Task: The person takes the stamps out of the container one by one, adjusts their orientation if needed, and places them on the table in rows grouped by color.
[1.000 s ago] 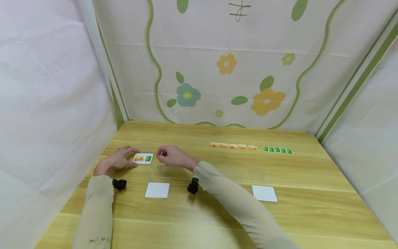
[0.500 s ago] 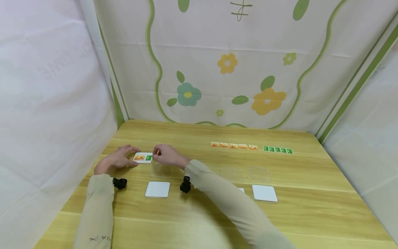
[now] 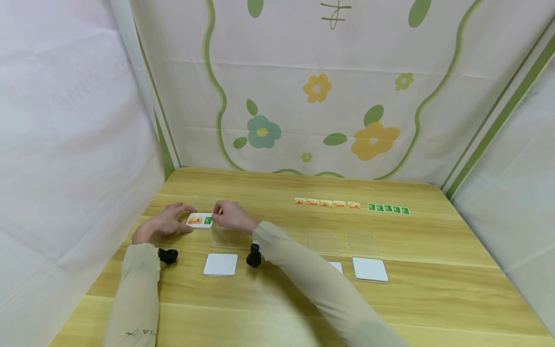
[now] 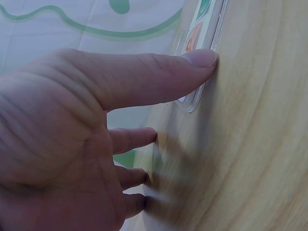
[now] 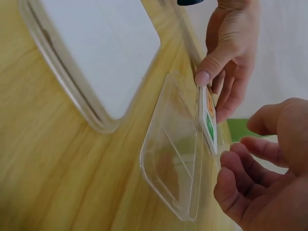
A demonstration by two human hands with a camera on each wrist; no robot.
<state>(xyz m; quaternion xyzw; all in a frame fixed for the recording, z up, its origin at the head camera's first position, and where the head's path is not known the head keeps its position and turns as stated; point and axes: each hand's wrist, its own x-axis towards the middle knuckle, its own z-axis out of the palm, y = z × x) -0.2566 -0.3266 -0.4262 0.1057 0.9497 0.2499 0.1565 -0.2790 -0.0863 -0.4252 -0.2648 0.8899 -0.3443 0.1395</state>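
A small white card [image 3: 200, 220] in a clear shallow case bears an orange picture and a green one. My left hand [image 3: 166, 222] holds it across, thumb on the near edge and forefinger at the far edge. The left wrist view shows the thumb [image 4: 159, 79] against the case's rim, the other fingers resting on the wood. My right hand [image 3: 232, 216] is at the card's right end with its fingers curled, nothing visible between them in the right wrist view. An empty clear plastic cover [image 5: 168, 154] lies just in front of the card.
Orange picture pieces [image 3: 326, 203] and green ones [image 3: 388, 208] form two rows at the back right. White cards lie nearer, at left [image 3: 220, 264] and right [image 3: 370, 269], another partly under the right sleeve. Clear covers [image 3: 362, 242] lie between. Fabric walls enclose the table [image 3: 277, 308].
My right hand has moved left, from beside the card to its right end, and has stayed there over the last half second. The left hand has kept its place.
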